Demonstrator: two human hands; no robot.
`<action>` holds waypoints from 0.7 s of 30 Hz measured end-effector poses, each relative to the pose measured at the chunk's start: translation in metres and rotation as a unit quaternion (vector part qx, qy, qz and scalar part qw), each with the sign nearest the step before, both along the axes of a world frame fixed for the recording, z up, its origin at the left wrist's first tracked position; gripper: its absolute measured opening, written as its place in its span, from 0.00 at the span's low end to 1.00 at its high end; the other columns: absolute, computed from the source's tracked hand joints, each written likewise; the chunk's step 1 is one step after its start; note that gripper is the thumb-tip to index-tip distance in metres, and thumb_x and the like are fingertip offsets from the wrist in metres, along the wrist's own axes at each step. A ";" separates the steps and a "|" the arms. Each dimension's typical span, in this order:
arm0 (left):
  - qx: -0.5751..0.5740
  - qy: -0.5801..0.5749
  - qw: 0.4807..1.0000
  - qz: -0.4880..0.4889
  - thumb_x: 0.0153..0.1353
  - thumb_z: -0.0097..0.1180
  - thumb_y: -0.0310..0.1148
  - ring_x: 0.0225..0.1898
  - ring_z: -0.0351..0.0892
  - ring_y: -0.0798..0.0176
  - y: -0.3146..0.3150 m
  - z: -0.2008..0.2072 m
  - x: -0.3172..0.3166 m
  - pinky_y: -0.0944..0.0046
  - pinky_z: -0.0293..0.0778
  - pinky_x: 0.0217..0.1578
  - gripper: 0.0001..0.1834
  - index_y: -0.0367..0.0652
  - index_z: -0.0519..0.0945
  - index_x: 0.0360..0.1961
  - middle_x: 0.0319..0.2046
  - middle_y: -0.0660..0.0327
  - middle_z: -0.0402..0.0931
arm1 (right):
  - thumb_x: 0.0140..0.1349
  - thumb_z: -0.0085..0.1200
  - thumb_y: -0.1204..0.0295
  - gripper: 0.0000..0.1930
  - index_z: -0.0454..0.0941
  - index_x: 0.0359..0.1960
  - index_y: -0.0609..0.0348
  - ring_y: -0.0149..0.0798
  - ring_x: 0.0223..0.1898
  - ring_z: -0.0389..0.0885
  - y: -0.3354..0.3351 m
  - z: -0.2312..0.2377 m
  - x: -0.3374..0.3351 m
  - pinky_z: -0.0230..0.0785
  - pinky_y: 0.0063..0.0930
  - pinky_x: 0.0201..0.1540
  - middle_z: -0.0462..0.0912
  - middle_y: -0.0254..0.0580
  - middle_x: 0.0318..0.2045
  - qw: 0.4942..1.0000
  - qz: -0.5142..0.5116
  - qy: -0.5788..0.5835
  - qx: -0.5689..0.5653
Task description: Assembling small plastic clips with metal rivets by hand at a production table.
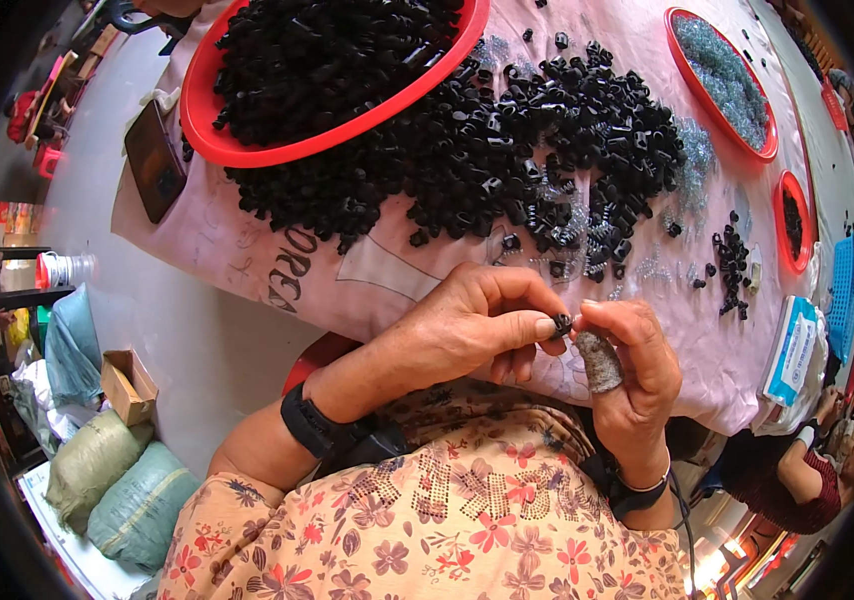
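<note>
Near the cloth's front edge, my left hand [467, 325] pinches a small black plastic piece [562, 325] between thumb and forefinger. My right hand [637, 360] meets it from the other side, fingers closed; whatever is in its fingertips is too small to make out. A greyish wrap [600, 362] covers the right thumb. Just beyond both hands spreads a heap of small black plastic parts [447, 160]. Thin metal springs [569, 222] lie among them, with more scattered toward the right.
A large red basin [247, 155] of black parts stands at the back left, beside a phone [154, 162]. To the right are a red basin [764, 157] of springs, a smaller red basin [800, 262], and a blue-and-white packet [792, 350]. Another person [787, 485] sits at lower right.
</note>
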State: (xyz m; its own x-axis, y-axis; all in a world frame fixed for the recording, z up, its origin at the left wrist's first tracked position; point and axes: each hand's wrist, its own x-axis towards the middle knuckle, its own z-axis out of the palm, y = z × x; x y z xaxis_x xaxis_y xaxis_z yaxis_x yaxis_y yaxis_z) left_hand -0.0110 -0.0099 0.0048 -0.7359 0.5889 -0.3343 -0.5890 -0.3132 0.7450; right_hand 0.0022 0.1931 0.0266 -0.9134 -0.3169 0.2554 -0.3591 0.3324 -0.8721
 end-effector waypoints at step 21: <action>0.011 0.019 0.999 -0.033 0.65 0.58 0.32 0.28 0.77 0.75 -0.004 0.001 0.003 0.75 0.72 0.25 0.10 0.38 0.78 0.44 0.34 0.63 0.81 | 0.44 0.57 0.88 0.22 0.81 0.44 0.61 0.39 0.35 0.78 0.004 0.007 -0.004 0.72 0.26 0.38 0.78 0.41 0.33 0.995 0.061 0.039 0.071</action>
State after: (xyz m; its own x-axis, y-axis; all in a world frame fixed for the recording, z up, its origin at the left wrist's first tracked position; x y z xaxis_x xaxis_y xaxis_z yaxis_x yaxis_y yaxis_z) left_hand -0.0083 -0.0143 0.0059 -0.7073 0.6432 -0.2934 -0.5803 -0.2912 0.7605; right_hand -0.0020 0.1967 0.0335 -0.8450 -0.4624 0.2687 -0.4693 0.4004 -0.7870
